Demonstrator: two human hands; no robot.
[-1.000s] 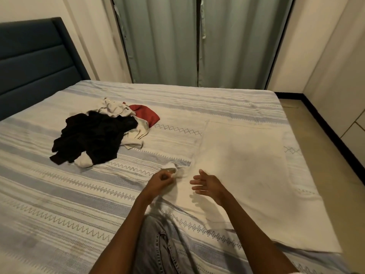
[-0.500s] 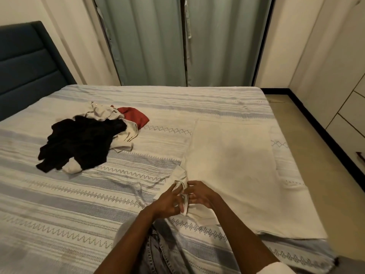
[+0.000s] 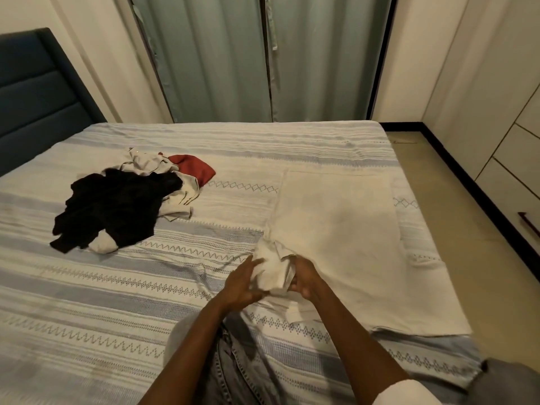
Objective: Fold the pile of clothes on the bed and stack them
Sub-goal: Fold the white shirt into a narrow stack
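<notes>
A large cream cloth [image 3: 344, 238] lies spread flat on the right half of the striped bed [image 3: 122, 293]. Its near left corner [image 3: 273, 270] is bunched up between my two hands. My left hand [image 3: 241, 283] presses against the bunch from the left with fingers fairly straight. My right hand [image 3: 304, 277] grips the bunch from the right, fingers curled round it. A loose pile lies at the left: a black garment [image 3: 114, 209] on top, a pale garment [image 3: 163, 176] under it and a red one [image 3: 194, 169] behind.
A dark blue headboard [image 3: 35, 95] stands at the far left. Grey-green curtains [image 3: 257, 59] hang behind the bed. Bare floor [image 3: 461, 206] and pale cupboard doors [image 3: 514, 141] run along the right. My jeans-clad knee [image 3: 233, 366] rests on the bed's near edge.
My right hand came in from hovering open beside the cloth corner and closed on it. Both hands have gathered the corner into a bunch and lifted it slightly. The view shifted right.
</notes>
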